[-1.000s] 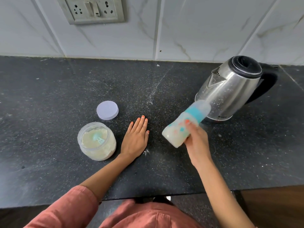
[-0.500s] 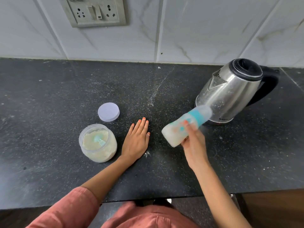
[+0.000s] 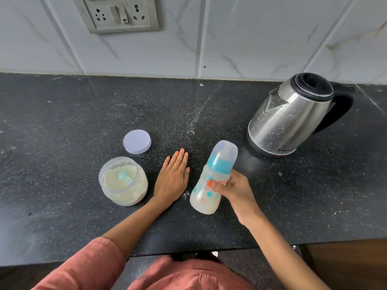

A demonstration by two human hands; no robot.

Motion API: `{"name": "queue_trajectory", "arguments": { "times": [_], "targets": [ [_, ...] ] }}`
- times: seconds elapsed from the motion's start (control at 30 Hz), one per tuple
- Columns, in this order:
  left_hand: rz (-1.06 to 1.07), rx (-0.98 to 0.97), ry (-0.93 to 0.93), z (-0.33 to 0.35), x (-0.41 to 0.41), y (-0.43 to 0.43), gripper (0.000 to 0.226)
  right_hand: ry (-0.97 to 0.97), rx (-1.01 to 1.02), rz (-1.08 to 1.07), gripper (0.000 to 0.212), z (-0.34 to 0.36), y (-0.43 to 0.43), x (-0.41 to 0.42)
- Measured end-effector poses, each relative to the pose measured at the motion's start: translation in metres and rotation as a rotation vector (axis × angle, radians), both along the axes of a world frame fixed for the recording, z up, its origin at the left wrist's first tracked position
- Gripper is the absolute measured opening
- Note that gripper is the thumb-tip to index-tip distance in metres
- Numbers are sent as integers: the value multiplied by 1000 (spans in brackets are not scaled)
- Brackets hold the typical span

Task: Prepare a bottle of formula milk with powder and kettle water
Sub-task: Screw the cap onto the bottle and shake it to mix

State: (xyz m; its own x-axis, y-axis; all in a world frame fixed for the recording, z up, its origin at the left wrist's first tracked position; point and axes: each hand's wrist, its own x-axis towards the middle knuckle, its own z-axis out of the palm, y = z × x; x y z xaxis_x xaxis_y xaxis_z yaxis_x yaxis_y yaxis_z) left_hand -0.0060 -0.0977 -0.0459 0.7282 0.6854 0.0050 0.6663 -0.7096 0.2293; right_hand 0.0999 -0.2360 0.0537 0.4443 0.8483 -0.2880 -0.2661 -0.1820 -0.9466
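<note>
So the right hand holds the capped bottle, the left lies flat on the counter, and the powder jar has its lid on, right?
Not quite: the head view shows the powder jar open, its lid lying on the counter behind it. The rest holds.

Bottles: one, a baby bottle [image 3: 204, 194] with a teal collar and clear cap, gripped in my right hand [image 3: 236, 191] over the front half of the counter [image 3: 62, 122].
Kettles: one steel kettle [image 3: 289, 120], toward the counter's back right corner.
Jars: one lidless powder jar [image 3: 123, 191], left of the middle.
Lids: one loose lid [image 3: 137, 141], just behind the jar.
Scoops: one teal scoop [image 3: 124, 177], lying in the jar's powder.
Hands: two, both mine; my left hand [image 3: 172, 176] lies flat between jar and bottle.
Socket plates: one socket plate [image 3: 119, 13], on the tiled wall.
</note>
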Motion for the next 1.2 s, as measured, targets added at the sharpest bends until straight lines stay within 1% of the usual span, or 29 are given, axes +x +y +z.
{"name": "queue_trajectory", "arguments": {
  "times": [0.03,0.1,0.17,0.2,0.23,0.27,0.33,0.37,0.4,0.43,0.53,0.57,0.6,0.63,0.7,0.73,0.77,0.8,0.83,0.9,0.93,0.97,1.0,1.03,1.07,1.1,1.13,1.17,1.2],
  "targets": [
    [-1,0,-3,0,0,0,76,14,44,-26,47,2,1,3],
    [-4,1,-19,0,-1,-1,74,198,191,-238,54,7,8,12],
    [-5,5,-18,0,-2,-1,74,371,293,-466,36,8,16,16],
    [-4,5,-17,0,-2,-1,74,394,295,-502,29,7,17,14],
    [-1,3,-20,0,-1,-2,74,377,257,-470,28,6,16,8],
    [2,-1,-28,0,-1,-1,74,324,190,-388,30,4,13,3],
    [2,-8,-30,1,0,-1,75,153,44,-161,35,0,2,-8],
    [-1,-7,-27,1,0,-1,75,89,13,-89,38,0,-2,-9],
    [-2,-3,-25,1,-1,-1,75,67,21,-97,38,0,-3,-6],
    [-2,-1,-26,2,-1,-1,75,98,62,-170,36,2,0,-1],
    [1,3,-31,2,-2,-2,73,361,239,-511,19,10,12,13],
    [0,4,-31,1,-2,-2,73,395,269,-563,20,8,14,14],
    [-1,4,-31,1,-2,-2,73,386,261,-551,24,5,14,13],
    [-1,2,-30,1,-2,-2,73,348,225,-491,31,1,12,9],
    [-1,-3,-24,1,-1,-1,75,219,74,-285,49,-7,3,0],
    [-2,-6,-17,2,-1,-1,76,145,1,-200,53,-8,-1,-3],
    [-1,-8,-14,2,-1,-1,76,94,-34,-177,54,-8,-3,-2],
    [-1,-9,-13,2,-1,-1,76,87,-13,-214,52,-7,-2,3],
    [0,-6,-14,2,-1,-1,76,148,50,-295,48,-6,1,9],
    [0,3,-16,1,-1,-1,75,365,226,-502,44,1,10,21],
    [-1,3,-20,1,-1,-1,75,427,289,-586,47,2,14,24],
    [-1,1,-23,1,-1,-1,75,444,307,-617,47,3,16,23],
    [-1,1,-25,1,-1,-1,75,412,273,-592,39,3,15,19],
    [0,-1,-24,1,-1,-1,75,339,202,-518,29,5,13,12],
    [0,-4,-21,1,-1,-1,76,242,118,-400,23,7,10,6],
    [0,-9,-21,2,-1,-1,76,139,40,-276,25,7,5,1],
    [0,-13,-23,2,-1,-1,77,68,4,-193,31,7,2,1],
    [-1,-15,-23,3,-1,-2,77,48,13,-184,35,9,2,3],
    [-2,-13,-20,3,-2,-2,76,72,54,-237,34,11,5,7]
  ]
}}
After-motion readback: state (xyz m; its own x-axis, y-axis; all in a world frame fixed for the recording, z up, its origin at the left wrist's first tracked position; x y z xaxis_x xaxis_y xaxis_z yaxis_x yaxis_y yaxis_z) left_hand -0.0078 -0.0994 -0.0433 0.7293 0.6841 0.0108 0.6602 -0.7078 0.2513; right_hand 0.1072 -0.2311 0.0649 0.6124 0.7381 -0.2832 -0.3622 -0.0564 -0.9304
